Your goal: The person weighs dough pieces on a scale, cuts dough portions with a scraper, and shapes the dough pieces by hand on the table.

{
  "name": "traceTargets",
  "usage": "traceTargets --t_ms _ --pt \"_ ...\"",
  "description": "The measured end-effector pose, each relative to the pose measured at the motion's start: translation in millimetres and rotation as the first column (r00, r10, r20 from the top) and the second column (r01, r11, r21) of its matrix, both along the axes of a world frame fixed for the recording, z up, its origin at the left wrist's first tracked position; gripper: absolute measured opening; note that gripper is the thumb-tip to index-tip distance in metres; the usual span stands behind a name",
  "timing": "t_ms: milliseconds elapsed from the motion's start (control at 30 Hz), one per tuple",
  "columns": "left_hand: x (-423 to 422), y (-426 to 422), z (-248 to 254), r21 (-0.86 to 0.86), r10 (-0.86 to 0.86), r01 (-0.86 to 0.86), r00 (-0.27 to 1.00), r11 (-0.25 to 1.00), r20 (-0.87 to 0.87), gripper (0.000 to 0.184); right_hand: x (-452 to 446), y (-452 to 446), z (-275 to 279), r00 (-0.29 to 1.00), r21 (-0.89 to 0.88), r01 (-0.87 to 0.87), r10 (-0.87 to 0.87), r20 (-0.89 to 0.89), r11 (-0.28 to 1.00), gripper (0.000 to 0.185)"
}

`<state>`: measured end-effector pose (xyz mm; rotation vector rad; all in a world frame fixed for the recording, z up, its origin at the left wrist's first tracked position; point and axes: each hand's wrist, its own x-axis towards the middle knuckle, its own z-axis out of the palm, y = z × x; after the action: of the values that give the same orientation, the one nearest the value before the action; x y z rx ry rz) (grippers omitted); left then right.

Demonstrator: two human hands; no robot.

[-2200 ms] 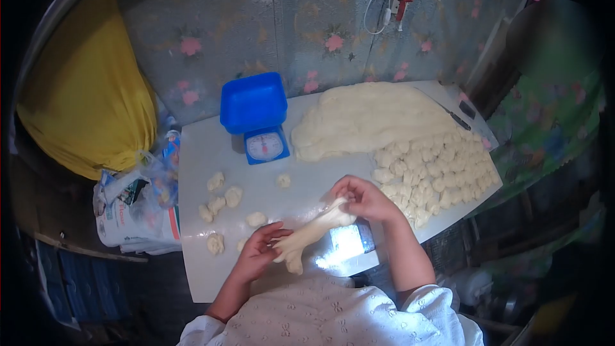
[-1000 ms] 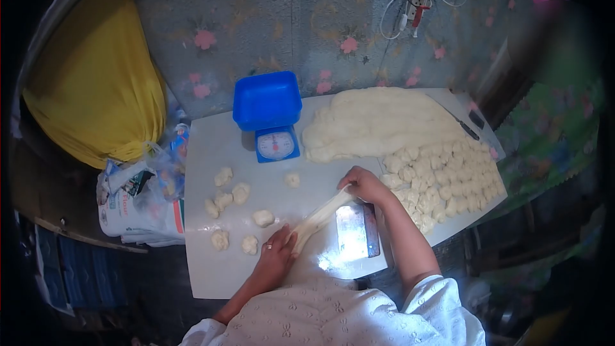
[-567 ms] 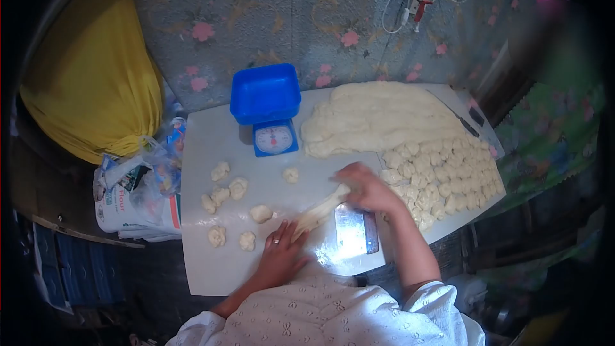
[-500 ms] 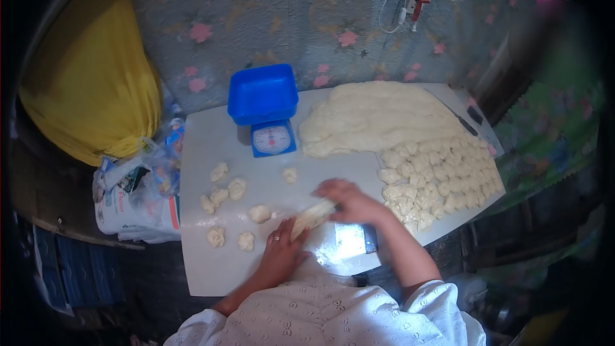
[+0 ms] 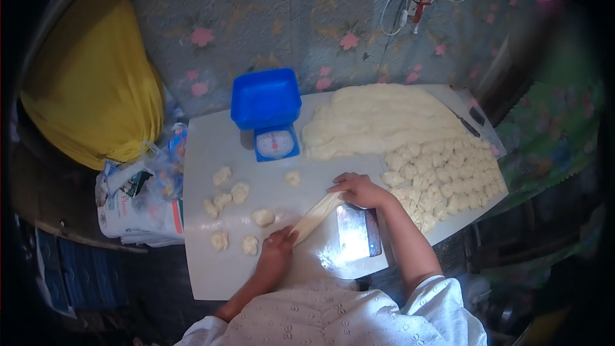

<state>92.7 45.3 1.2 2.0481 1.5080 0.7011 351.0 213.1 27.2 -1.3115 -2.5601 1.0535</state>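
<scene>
Dough strip (image 5: 316,216) was stretched thin | left hand (image 5: 277,253) + right hand (image 5: 360,191) each had a nearly closed grip on an end | pulling harder could've torn it tbh

The scale (image 5: 275,143) is set on the bench (image 5: 211,275), left of the dough slab (image 5: 378,122). Small dough pieces (image 5: 446,176) are massed before the slab, right of the scraper (image 5: 359,232).

Dough (image 5: 317,216) and 1 scale (image 5: 276,145) show a baking workspace.
</scene>
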Motion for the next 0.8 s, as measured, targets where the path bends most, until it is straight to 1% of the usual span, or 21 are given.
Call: traceTargets --t_ms 33,67,100,133,167,200,233,267,300,333,367,400,433,467,500,533,567,633,700,767,800 --pt "5 -2 5 0.027 0.014 -0.008 0.977 1.0 -0.213 0.044 1 -5 0 0.999 0.048 -0.021 0.023 -0.024 0.999 0.038" --pt "5 -3 8 0.03 0.014 -0.008 0.978 1.0 -0.21 0.044 2 -6 1 0.998 0.095 -0.043 0.048 -0.047 0.995 0.041" --pt "5 -5 11 -0.029 0.001 -0.006 0.986 1.0 -0.168 0.05 8 -7 3 0.994 0.062 -0.106 0.107 -0.003 0.992 0.05" --pt "5 -7 13 -0.089 -0.01 -0.002 0.992 0.996 -0.125 0.057 8 -11 10 0.994 0.061 -0.107 0.107 -0.001 0.992 0.05" --pt "5 -9 18 -0.092 -0.01 -0.001 0.992 0.996 -0.123 0.057 9 -17 15 0.99 0.061 -0.11 0.115 -0.079 0.992 0.053" --pt "4 -11 23 -0.044 -0.024 0.02 0.995 0.999 -0.099 0.061 9 -23 20 0.98 0.062 -0.113 0.122 -0.155 0.992 0.057" --pt "4 -12 25 0.004 -0.04 0.04 0.996 0.999 -0.076 0.068 3 -31 25 0.981 0.058 -0.113 0.12 -0.154 0.992 0.057" --pt "9 -10 25 -0.003 -0.041 0.041 0.996 0.999 -0.073 0.068 -10 -41 28 0.99 0.121 -0.121 0.129 -0.061 0.985 0.058" --pt "19 -6 25 -0.051 -0.129 0.125 0.989 0.991 -0.07 0.07 -22 -50 28 0.991 0.181 -0.137 0.133 0.033 0.974 0.06" --pt "30 -1 24 -0.096 -0.214 0.208 0.975 0.973 -0.064 0.075 -32 -56 17 0.99 0.177 -0.138 0.134 0.033 0.974 0.06" --pt "37 5 23 -0.105 -0.212 0.194 0.956 0.975 -0.205 0.078 -41 -59 1 0.988 0.243 -0.13 0.105 0.117 0.961 0.062" --pt "37 14 16 -0.104 -0.214 0.196 0.955 0.975 -0.205 0.078 -49 -59 -13 0.978 0.311 -0.127 0.067 0.196 0.942 0.064" --pt "37 25 4 -0.085 -0.121 0.096 0.918 0.992 -0.378 0.078 -55 -51 -16 0.957 0.342 -0.12 0.017 0.291 0.932 0.064" --pt "38 37 -2 -0.045 -0.025 0.001 0.844 0.999 -0.535 0.077 -59 -40 -20 0.956 0.348 -0.115 0.009 0.292 0.931 0.064" --pt "34 51 -7 -0.042 -0.03 0.009 0.844 0.999 -0.535 0.077 -62 -28 -24 0.963 0.397 0.009 -0.115 0.244 0.918 0.065" --pt "27 62 -8 -0.018 0.031 -0.045 0.874 0.999 -0.485 0.077 -64 -19 -28 0.953 0.434 0.134 -0.236 0.189 0.891 0.065" --pt "24 66 -11 -0.001 0.092 -0.102 0.897 0.995 -0.432 0.076 -67 -12 -29 0.952 0.427 0.141 -0.24 0.189 0.893 0.065" --pt "24 67 -15 -0.01 0.051 -0.061 0.902 0.998 -0.43 0.076 -71 1 -28 0.911 0.514 0.25 -0.379 0.16 0.82 0.066" --pt "22 63 -13 -0.012 0.014 -0.021 0.903 1.0 -0.429 0.076 -69 -1 -25 0.912 0.499 0.25 -0.375 0.166 0.83 0.066" --pt "23 40 -4 -0.015 -0.144 0.154 0.877 0.988 -0.459 0.075 -60 -7 -22 0.912 0.483 0.248 -0.371 0.175 0.839 0.066" --pt "21 30 0 -0.013 -0.143 0.154 0.877 0.988 -0.459 0.075 -53 -16 -23 0.925 0.438 0.189 -0.31 0.222 0.879 0.066"
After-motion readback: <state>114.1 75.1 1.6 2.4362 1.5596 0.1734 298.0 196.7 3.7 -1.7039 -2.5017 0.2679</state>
